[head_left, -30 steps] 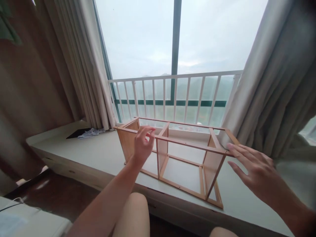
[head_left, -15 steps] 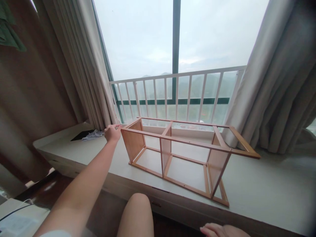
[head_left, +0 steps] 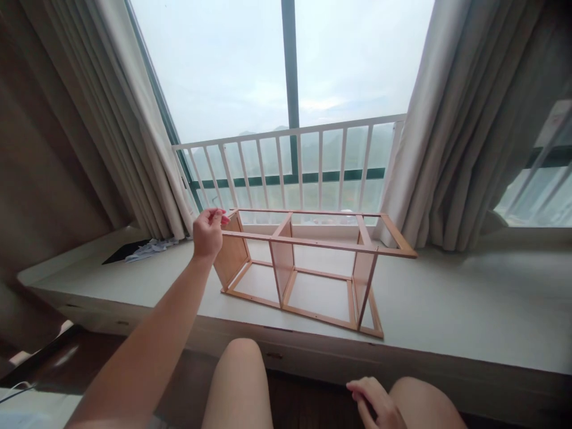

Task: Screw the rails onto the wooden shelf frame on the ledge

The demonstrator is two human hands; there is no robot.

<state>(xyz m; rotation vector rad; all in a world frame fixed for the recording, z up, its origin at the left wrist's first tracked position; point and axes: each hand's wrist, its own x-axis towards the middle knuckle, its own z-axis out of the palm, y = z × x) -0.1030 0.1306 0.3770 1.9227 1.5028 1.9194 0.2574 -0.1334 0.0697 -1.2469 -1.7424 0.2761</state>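
A light wooden shelf frame [head_left: 313,262] lies on its side on the wide white window ledge [head_left: 447,304], with upright panels dividing it into open bays. My left hand [head_left: 208,232] is stretched out to its left end, fingers curled round the top corner of the end panel. My right hand [head_left: 373,405] rests low on my right knee, fingers loosely bent with nothing in them.
A white railing [head_left: 286,164] runs behind the frame in front of the window. Curtains [head_left: 465,125] hang at both sides. Crumpled paper and a dark flat thing [head_left: 134,250] lie on the ledge at the left. My knees [head_left: 243,381] are below the ledge.
My left hand went from the front top rail to the frame's left end and gripped the corner. My right hand left the right end and dropped to my knee.
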